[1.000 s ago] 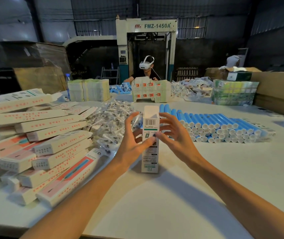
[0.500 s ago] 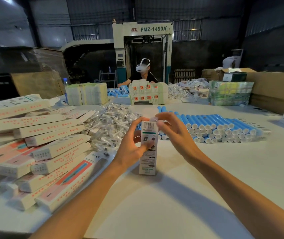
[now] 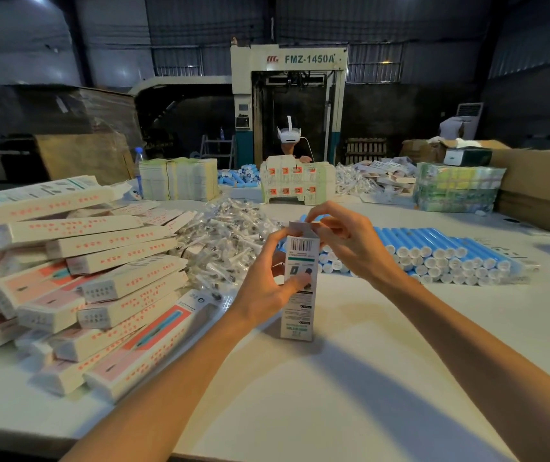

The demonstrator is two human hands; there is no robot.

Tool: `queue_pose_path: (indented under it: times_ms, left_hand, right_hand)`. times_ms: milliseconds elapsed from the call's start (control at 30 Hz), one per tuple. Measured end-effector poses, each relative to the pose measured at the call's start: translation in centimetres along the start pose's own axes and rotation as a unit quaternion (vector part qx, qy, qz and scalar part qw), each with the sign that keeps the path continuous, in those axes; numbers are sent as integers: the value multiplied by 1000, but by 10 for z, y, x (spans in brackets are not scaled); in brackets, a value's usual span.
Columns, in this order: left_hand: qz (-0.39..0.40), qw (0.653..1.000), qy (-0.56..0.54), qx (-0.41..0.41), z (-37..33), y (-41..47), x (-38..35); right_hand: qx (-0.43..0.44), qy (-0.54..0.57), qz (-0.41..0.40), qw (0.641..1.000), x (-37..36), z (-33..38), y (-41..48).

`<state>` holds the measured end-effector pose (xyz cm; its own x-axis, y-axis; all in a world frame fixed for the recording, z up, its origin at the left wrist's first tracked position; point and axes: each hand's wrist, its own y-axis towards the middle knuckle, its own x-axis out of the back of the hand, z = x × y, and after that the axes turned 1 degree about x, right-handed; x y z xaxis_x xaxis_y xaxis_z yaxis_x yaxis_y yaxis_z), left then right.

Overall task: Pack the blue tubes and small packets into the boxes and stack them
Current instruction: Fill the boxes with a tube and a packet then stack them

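A narrow white box stands upright on the white table, barcode side toward me. My left hand grips its left side, thumb across the front. My right hand pinches the top flap with curled fingers. Behind the box lies a row of blue tubes with white caps. A heap of small clear packets sits just left of the box. A pile of closed boxes covers the table's left side.
Across the table a person wearing a white headset stands behind a stack of flat box blanks. More flat cartons, wrapped green bundles and brown cardboard line the far edge.
My right hand has moved onto the box top and now pinches the flap. My left hand has shifted its grip slightly on the box side. The box stays upright in place.
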<state>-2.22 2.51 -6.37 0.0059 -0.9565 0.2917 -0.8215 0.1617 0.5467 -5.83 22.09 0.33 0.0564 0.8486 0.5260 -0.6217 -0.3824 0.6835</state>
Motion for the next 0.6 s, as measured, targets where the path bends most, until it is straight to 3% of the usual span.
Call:
queue_pose_path:
  times_ms: [133,367,600]
  left_hand:
    - [3,1000,-17,9,-4,0,-1]
    - [15,999,-29,8,-3,-2,-3]
    - [26,999,-25,12,-1,-1,1]
  right_hand:
    - [-17,96,24,995,2,5,-7]
    - [-58,159,-3,986,0,4,-7]
    - [-104,157,27,982,5,8,3]
